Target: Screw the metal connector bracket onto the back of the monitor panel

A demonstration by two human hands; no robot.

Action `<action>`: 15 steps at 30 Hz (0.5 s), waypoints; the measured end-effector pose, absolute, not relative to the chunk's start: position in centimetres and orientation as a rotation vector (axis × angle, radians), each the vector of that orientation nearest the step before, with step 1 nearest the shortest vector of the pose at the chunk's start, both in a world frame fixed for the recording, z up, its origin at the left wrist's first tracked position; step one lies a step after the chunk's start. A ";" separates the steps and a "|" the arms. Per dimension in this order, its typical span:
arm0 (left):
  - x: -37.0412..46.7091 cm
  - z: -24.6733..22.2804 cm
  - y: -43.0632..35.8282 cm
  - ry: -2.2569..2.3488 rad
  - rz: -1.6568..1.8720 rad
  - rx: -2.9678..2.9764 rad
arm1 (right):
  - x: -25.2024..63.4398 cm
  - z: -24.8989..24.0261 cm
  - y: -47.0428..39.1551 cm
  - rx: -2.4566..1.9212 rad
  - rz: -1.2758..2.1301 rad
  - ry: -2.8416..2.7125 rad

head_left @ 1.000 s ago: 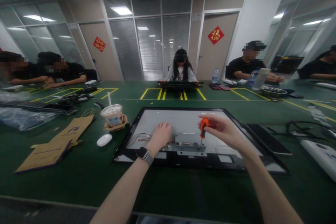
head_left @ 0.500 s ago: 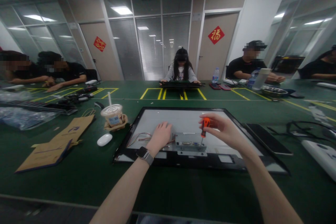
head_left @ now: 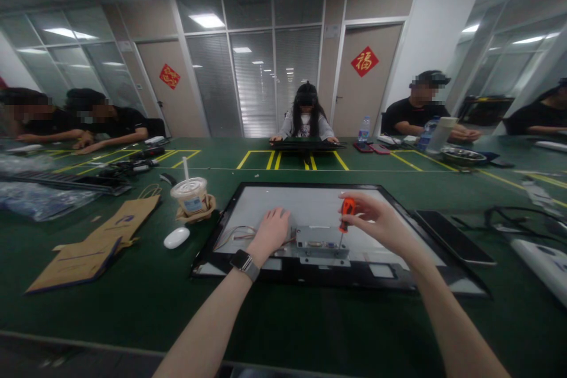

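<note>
Head view showed your right hand with thumb and fingers clamped on the orange-and-black handle of a slim metal-shafted screwdriver, which stood slightly tilted, its tip down at the right end of a silver sheet-metal box with port sockets. You could not tell whether the tip sat in a screw. Your left hand lay palm down, fingers extended and gripping nothing visible, on the flat grey-white panel with a black frame, just left of the box; whether your thumb touched the box was hidden. Thin multicoloured wires ran beside that hand. The panel rested on the green desk, the metal box near its closest edge. To its left stood a clear plastic cup with a straw, near a rounded white object; to its right lay a flat black slab.
</note>
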State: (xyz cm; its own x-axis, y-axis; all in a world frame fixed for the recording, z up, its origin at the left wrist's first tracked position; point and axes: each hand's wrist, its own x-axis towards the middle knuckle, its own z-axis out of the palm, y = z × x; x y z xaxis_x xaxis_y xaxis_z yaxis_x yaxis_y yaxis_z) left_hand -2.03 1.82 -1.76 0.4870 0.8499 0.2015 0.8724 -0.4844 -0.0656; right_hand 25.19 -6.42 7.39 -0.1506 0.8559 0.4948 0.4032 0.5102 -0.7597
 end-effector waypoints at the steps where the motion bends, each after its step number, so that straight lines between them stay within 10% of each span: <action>1: -2.0 -1.7 1.8 -1.505 -0.206 -2.569 | 25.1 7.3 -6.3 -1.076 0.548 -1.743; 15: -1.9 -1.1 1.5 -1.481 -0.160 -2.575 | 24.6 6.8 -5.8 -1.102 0.297 -1.703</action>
